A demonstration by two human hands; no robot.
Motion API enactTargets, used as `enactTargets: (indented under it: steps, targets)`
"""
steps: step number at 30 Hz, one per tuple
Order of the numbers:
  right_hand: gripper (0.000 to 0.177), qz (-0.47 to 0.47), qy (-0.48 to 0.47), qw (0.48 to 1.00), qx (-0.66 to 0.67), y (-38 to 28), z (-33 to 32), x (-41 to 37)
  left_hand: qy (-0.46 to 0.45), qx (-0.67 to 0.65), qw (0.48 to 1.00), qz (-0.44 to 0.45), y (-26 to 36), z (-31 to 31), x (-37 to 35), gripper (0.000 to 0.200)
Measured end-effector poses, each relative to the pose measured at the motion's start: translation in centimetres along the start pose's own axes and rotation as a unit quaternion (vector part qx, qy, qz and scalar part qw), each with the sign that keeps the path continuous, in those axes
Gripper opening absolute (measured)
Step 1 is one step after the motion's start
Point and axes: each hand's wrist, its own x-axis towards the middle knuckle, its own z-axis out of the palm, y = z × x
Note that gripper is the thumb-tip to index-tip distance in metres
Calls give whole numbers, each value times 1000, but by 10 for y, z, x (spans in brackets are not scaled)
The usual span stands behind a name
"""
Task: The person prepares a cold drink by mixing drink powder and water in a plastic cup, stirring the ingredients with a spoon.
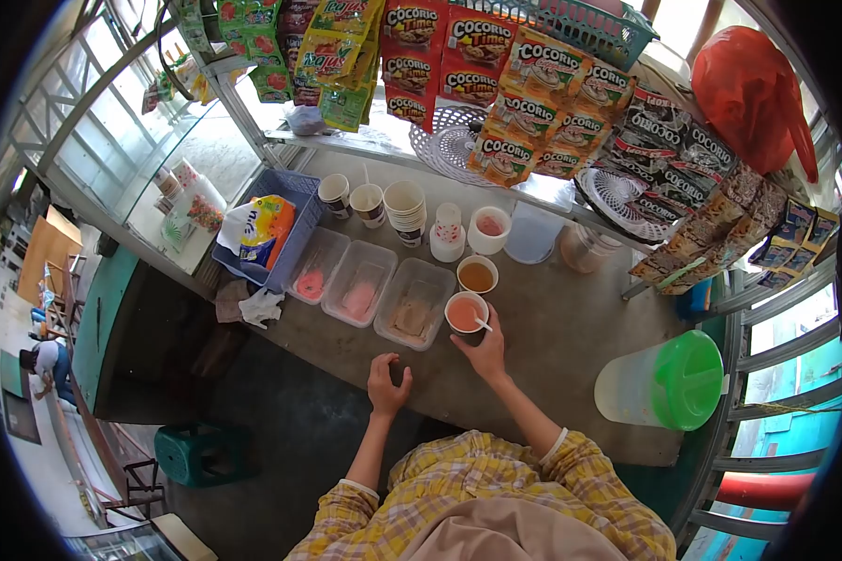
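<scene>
My right hand (484, 353) is wrapped round the near side of a paper cup (464, 314) of orange-pink drink, which looks to be standing on the counter. A white stirrer or spoon handle (482, 324) leans out of that cup. Just behind it stands a second paper cup (478, 274) with a darker amber drink. My left hand (386, 384) hovers by the counter's front edge, fingers loosely bent, thumb apart, holding nothing. Nearest to it is a clear plastic tub (410, 306) of brown powder. Beside that sit tubs of pink powder (357, 283) and red-pink powder (315, 267).
Stacked paper cups (406, 213) and a white tub (488, 230) line the counter's back. A blue basket (287, 192) stands left; a green-lidded container (664, 381) lies or tilts right. Drink sachets (539, 103) hang overhead. A green stool (195, 455) is on the floor; a person (49, 366) bends far left.
</scene>
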Motion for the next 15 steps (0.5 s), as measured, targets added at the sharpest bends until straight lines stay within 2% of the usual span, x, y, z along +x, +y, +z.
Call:
enactTargets:
  steps: [7,15]
  targets:
    - [61,-29,-12,999,-11,17,7,6,4,13,1000,-13,4,0,0,30]
    - [63,-4,-30,999,-14,23,7,7,15,13,999,-30,6,0,1,31]
